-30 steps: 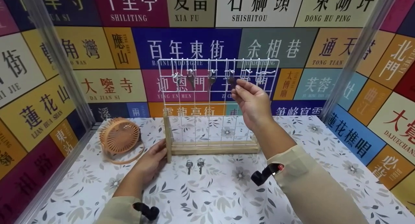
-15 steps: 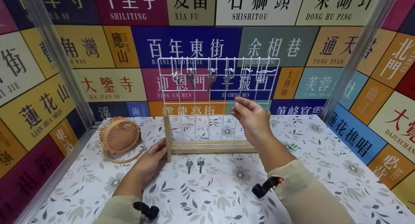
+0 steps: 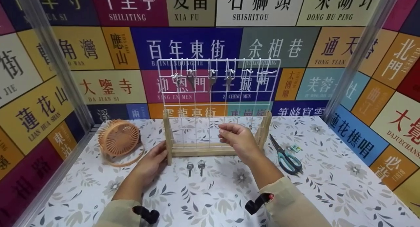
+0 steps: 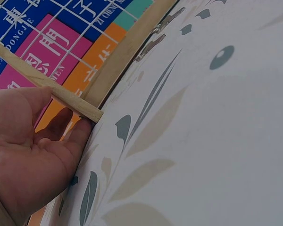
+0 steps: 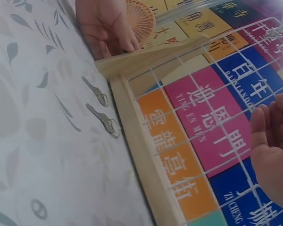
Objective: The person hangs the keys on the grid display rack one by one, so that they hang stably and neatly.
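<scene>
A white wire grid rack (image 3: 220, 60) stands upright on a wooden base (image 3: 203, 151). Several keys hang from hooks along its upper part, one being a silver key (image 3: 229, 82) right of centre. My left hand (image 3: 152, 163) holds the rack's left wooden post (image 4: 61, 94), thumb on one side and bent fingers on the other. In front of the grid, my right hand (image 3: 241, 143) is in the air with loosely bent fingers, and I see nothing in them. Two loose keys, a left key (image 3: 190, 169) and a right key (image 3: 201, 168), lie on the table before the base.
An orange fan (image 3: 119, 138) stands left of the rack. Teal-handled scissors (image 3: 288, 163) and a small green-and-white packet (image 3: 296, 148) lie to the right. Behind is a wall of coloured sign panels (image 3: 187, 46). The tablecloth (image 3: 170, 200) is leaf-patterned.
My right hand has left a key hanging on the rack and moved down and slightly left, uncovering the scissors. My left hand stays at the post.
</scene>
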Tool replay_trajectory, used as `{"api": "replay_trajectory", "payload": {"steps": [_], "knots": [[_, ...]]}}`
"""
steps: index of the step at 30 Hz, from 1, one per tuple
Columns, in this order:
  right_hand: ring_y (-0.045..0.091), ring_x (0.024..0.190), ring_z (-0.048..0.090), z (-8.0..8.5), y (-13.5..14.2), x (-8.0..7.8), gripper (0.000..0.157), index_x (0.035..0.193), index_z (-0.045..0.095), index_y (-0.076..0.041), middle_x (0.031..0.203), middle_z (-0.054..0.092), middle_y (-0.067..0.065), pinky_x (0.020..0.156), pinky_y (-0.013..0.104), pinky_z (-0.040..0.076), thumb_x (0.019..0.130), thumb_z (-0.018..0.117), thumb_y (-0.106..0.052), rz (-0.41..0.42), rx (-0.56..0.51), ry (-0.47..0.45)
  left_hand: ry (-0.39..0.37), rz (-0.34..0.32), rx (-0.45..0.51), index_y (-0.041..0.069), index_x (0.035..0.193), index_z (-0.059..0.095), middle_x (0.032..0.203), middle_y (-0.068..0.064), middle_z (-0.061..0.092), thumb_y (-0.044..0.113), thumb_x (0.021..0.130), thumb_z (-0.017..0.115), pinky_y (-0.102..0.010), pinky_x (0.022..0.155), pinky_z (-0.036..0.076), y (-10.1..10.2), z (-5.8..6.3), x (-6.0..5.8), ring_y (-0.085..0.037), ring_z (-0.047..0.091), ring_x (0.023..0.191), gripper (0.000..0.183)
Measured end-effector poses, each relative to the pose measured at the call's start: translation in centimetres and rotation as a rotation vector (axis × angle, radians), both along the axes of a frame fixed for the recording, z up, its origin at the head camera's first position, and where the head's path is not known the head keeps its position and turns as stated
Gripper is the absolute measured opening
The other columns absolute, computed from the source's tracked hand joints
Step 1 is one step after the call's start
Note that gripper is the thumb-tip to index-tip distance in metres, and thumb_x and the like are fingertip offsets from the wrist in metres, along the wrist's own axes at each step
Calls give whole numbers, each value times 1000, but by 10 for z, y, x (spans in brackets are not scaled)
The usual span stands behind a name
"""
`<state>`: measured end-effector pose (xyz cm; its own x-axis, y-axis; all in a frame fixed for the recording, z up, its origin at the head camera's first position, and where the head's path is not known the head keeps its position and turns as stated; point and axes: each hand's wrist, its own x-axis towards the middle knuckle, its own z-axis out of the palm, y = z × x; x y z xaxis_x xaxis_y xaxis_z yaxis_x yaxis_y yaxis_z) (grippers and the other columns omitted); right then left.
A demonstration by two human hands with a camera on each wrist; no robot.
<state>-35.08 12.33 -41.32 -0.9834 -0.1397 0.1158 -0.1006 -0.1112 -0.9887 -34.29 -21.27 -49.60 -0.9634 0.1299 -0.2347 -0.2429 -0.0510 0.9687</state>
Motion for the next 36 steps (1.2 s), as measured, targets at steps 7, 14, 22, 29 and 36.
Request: {"api": "replay_trajectory", "payload": {"steps": [7, 14, 22, 29, 36], "knots": [[19, 95, 74, -29, -25, -10, 26, 125, 75, -3, 110, 76, 7, 91, 35, 67, 100, 74, -9, 117, 76, -117, 1, 12, 8, 36, 166, 37, 177, 5, 31, 25, 113, 52, -44, 136, 28, 1, 0, 0, -24, 31, 165, 56], [28, 103, 75, -48, -47, -20, 31, 126, 74, 0, 121, 75, 19, 91, 36, 67, 98, 77, -12, 179, 152, -151, 55, 7, 40, 25, 168, 34, 177, -4, 30, 20, 115, 49, -46, 137, 28, 2, -6, 0, -30, 28, 165, 56], [17, 86, 67, -69, -48, -19, 31, 125, 75, -3, 106, 76, 3, 75, 28, 59, 95, 78, -13, 164, 348, -153, 46, 11, 72, 27, 168, 36, 176, 0, 31, 21, 115, 50, -44, 137, 27, 1, -4, 1, -28, 29, 165, 55], [18, 90, 70, -84, -42, -19, 32, 126, 76, -6, 116, 77, 7, 74, 27, 60, 94, 80, -11, 212, 452, -95, 16, 16, 64, 31, 167, 38, 177, 2, 31, 22, 114, 52, -44, 136, 28, 1, 0, 2, -26, 29, 165, 55], [17, 103, 71, -89, -42, -18, 33, 122, 78, -7, 120, 78, 9, 91, 29, 60, 89, 81, -3, 217, 550, 7, 9, 18, 48, 34, 165, 40, 176, 4, 32, 23, 113, 52, -43, 136, 29, 1, 0, 1, -25, 30, 165, 54]]}}
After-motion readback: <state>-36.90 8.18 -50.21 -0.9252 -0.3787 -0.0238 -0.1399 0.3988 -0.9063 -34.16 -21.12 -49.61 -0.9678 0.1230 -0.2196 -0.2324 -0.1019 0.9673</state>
